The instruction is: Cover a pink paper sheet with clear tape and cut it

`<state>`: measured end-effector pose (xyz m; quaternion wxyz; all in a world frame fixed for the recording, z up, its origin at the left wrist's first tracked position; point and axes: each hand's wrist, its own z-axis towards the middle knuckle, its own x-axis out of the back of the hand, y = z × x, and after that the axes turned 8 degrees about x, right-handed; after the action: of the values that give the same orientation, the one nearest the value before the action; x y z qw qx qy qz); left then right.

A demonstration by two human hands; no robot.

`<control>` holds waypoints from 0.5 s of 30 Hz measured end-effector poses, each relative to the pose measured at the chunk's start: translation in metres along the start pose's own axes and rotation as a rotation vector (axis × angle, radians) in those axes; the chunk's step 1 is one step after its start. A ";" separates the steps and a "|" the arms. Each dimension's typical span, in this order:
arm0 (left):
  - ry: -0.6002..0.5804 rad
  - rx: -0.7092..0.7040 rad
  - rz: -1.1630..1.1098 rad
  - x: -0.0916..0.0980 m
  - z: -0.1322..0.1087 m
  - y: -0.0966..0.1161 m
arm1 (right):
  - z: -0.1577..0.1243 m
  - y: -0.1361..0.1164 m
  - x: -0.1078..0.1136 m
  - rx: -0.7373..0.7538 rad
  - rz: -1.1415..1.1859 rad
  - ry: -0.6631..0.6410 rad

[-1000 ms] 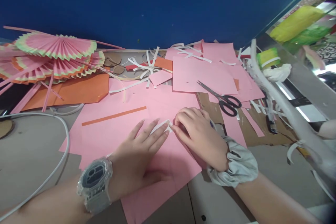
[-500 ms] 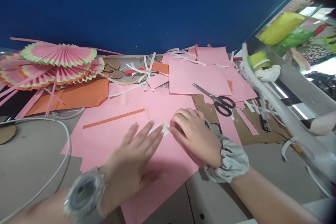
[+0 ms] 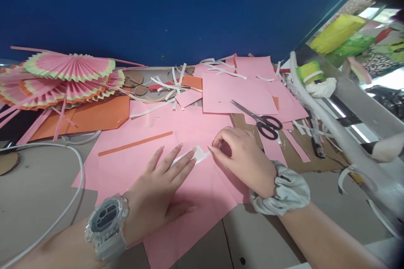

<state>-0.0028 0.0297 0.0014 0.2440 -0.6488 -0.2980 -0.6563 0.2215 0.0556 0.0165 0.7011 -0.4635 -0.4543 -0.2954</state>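
Observation:
My left hand [image 3: 162, 185] lies flat with its fingers spread, pressing a white, glossy strip [image 3: 199, 154] down on pink paper [image 3: 139, 168]. It is too small to tell whether this is paper or tape. My right hand [image 3: 241, 157] pinches thumb and forefinger together at the strip's thin right end. Part of the strip is hidden under my left fingers. Up and left of that hand, a narrow orange paper strip [image 3: 135, 143] rests on the pink sheets. Black-handled scissors [image 3: 268, 126] lie beyond my right hand, blades pointing up and left.
Folded pink paper fans [image 3: 71, 67] are piled at the left on an orange sheet [image 3: 94, 113]. Cut white strips [image 3: 178, 86] and more pink sheets [image 3: 238, 94] lie at the back, before a blue panel [image 3: 189, 12]. A white cable [image 3: 82, 172] loops at left; cardboard [image 3: 303, 159] lies at right.
My right hand has moved a little to the right, away from my left fingers, with the strip's end in its pinch. More of the white strip shows. The left hand stays pressed down.

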 end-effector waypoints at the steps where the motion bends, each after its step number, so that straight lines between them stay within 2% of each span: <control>1: 0.001 -0.003 0.001 0.001 -0.001 0.001 | 0.000 0.002 0.001 -0.005 0.026 0.006; 7: -0.012 0.073 -0.044 0.005 -0.004 0.005 | -0.002 -0.003 0.002 0.073 0.028 -0.057; 15: -0.008 0.040 -0.206 0.003 0.013 0.001 | -0.001 -0.010 0.000 0.119 -0.048 -0.113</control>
<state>0.0074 0.0386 0.0039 0.1870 -0.6121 -0.3772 -0.6693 0.2135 0.0504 0.0197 0.6933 -0.4260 -0.5207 -0.2582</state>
